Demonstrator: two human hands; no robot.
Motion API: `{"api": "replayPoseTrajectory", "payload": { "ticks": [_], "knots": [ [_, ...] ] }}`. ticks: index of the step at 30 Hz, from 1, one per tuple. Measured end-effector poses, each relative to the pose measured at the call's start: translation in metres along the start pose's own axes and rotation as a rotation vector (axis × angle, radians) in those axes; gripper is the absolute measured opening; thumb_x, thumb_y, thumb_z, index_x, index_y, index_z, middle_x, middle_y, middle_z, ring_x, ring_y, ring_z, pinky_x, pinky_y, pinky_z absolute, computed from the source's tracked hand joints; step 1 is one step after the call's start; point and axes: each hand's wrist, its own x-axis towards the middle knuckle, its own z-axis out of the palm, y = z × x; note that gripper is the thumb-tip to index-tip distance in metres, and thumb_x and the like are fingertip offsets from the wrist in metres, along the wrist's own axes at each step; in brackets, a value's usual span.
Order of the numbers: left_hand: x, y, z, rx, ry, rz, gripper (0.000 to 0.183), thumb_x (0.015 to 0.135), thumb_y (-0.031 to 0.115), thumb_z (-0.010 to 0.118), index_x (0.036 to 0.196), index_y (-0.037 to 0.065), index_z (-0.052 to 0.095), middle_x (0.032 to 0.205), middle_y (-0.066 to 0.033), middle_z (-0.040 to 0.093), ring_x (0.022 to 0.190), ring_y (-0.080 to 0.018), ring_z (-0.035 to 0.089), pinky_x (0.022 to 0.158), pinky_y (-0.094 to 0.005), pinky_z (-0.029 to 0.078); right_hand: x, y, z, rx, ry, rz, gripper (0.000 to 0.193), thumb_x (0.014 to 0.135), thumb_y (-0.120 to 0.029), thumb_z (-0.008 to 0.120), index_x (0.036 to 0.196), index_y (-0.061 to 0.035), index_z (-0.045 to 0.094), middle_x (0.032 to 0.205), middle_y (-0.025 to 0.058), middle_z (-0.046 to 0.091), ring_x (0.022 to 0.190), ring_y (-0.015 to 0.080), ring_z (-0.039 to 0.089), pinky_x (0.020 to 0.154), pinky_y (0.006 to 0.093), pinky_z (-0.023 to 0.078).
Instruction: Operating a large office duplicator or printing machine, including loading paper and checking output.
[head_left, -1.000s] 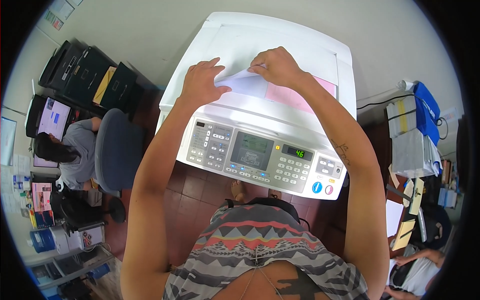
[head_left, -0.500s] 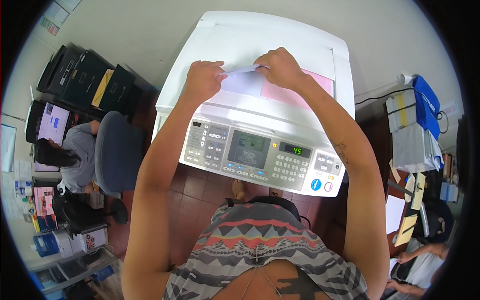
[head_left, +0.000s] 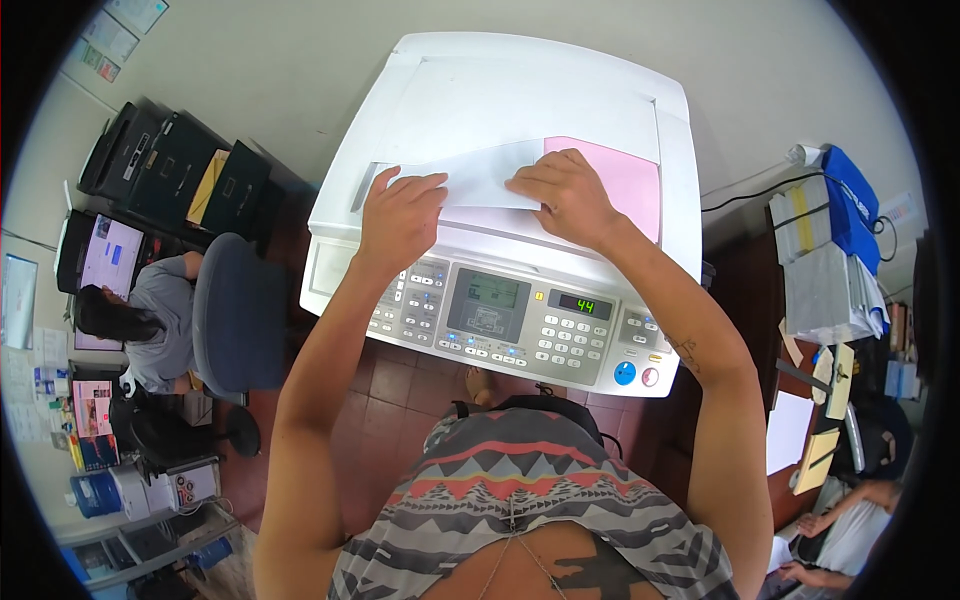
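A white sheet of paper (head_left: 484, 178) spans the gap between my two hands, above the white lid of a photocopier (head_left: 520, 92). My left hand (head_left: 402, 212) grips the sheet near its left end, fingers curled. My right hand (head_left: 567, 195) pinches it near the right, fingers bent over the paper. Partly beneath my right hand lies a pink sheet (head_left: 625, 188) on the lid. The copier's control panel (head_left: 500, 320), with its lit display and buttons, faces me below my wrists.
A seated person (head_left: 160, 310) at a monitor (head_left: 105, 260) is to the left, with a blue-grey chair (head_left: 235, 315) beside them. Black printers (head_left: 130, 145) stand behind. Paper stacks (head_left: 820, 260) and a blue bag (head_left: 850, 205) are at right. Another person's arms (head_left: 850, 500) show lower right.
Both hands have come nearer to me with the white sheet. It was edge-on and folded up; now its face shows broadly. The lit counter has dropped by one.
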Motion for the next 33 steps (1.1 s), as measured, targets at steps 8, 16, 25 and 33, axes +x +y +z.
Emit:
{"api": "replayPoseTrajectory", "payload": {
  "ticks": [8,16,25,33],
  "knots": [
    [-0.017,-0.015,-0.035,-0.095,0.153,-0.147,0.016,0.082,-0.003,0.073,0.095,0.004,0.073,0.110,-0.0074,0.076,0.086,-0.0276,0.074,0.072,-0.0332,0.059,-0.045,0.027,-0.041,-0.156,-0.187,0.488,0.067,0.085,-0.040,0.077,0.140,-0.0084,0.059,0.148,0.0139,0.054,0.141,0.0354,0.042,0.115,0.0530,0.030],
    [-0.020,-0.003,-0.074,-0.031,0.283,-0.172,0.026,0.082,-0.011,0.067,0.102,0.003,0.074,0.107,-0.0142,0.076,0.095,-0.0291,0.076,0.080,-0.0331,0.061,-0.067,0.029,-0.034,-0.244,-0.324,0.529,0.076,0.093,-0.062,0.060,0.145,-0.0066,0.053,0.151,0.0174,0.050,0.140,0.0381,0.045,0.115,0.0571,0.032],
    [-0.048,0.092,-0.123,-0.032,0.099,-0.005,0.023,0.078,-0.006,0.062,0.096,0.000,0.076,0.102,-0.0162,0.076,0.086,-0.0269,0.075,0.076,-0.0345,0.058,-0.042,-0.084,-0.060,2.058,-0.037,1.115,0.086,0.099,-0.066,0.050,0.145,0.0065,0.040,0.117,0.0192,0.065,0.101,0.0243,0.070,0.074,0.0414,0.064],
    [-0.096,0.113,-0.146,-0.413,0.232,-0.580,0.084,0.096,0.069,0.051,0.139,-0.002,0.055,0.139,-0.0204,0.060,0.121,-0.0367,0.063,0.101,-0.0444,0.050,-0.069,-0.096,-0.066,1.876,0.044,1.328,0.049,0.089,0.005,0.060,0.137,0.0061,0.051,0.121,0.0171,0.065,0.108,0.0245,0.069,0.092,0.0360,0.057]
  ]
}}
